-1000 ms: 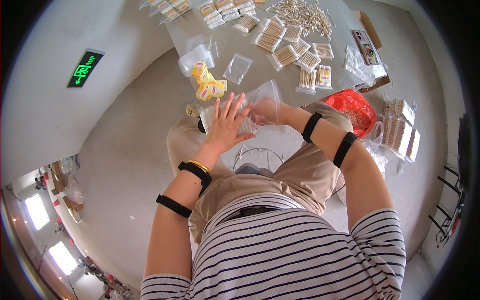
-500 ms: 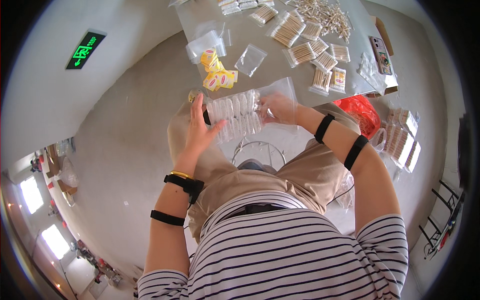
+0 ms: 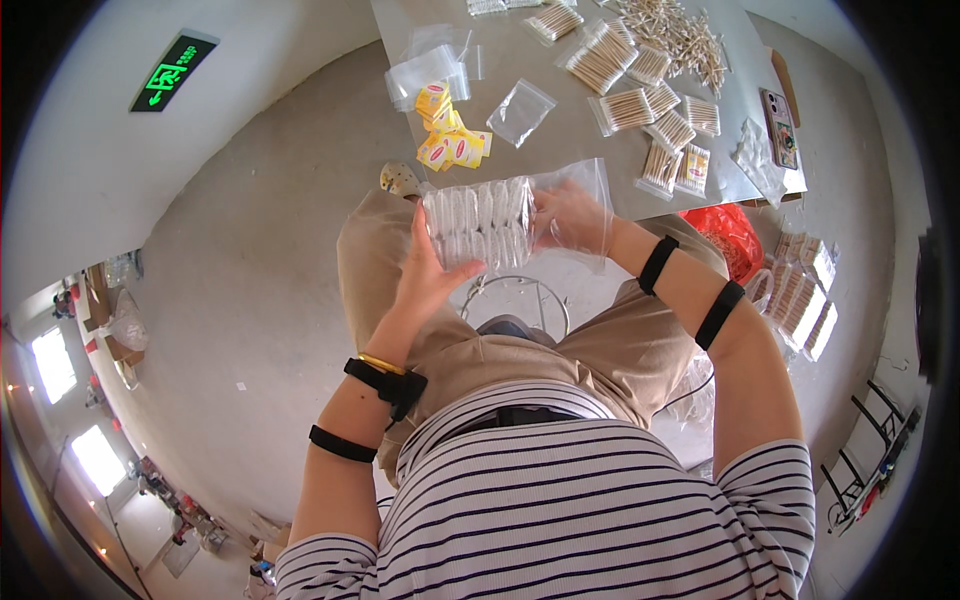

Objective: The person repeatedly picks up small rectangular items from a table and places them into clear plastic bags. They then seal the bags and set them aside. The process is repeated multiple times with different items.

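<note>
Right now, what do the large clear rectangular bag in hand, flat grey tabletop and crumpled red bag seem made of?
Large clear rectangular bag: thin plastic film, glossy; see-through, with creases and glare.
Flat grey tabletop: smooth, satin; maybe metal or laminate, given a soft sheen and no visible grain.
Crumpled red bag: probably thin plastic, glossy; its folds catch light.

Between your left hand (image 3: 432, 262) and right hand (image 3: 575, 215) is the filled bag (image 3: 480, 222). From it, on the surface (image 3: 530, 50), cards (image 3: 455, 148) lie at eleven o'clock, loose bags (image 3: 430, 78) behind them, a single bag (image 3: 521, 112) at one, swab packets (image 3: 627, 108) at two, the swab heap (image 3: 685, 40) behind those.
</note>
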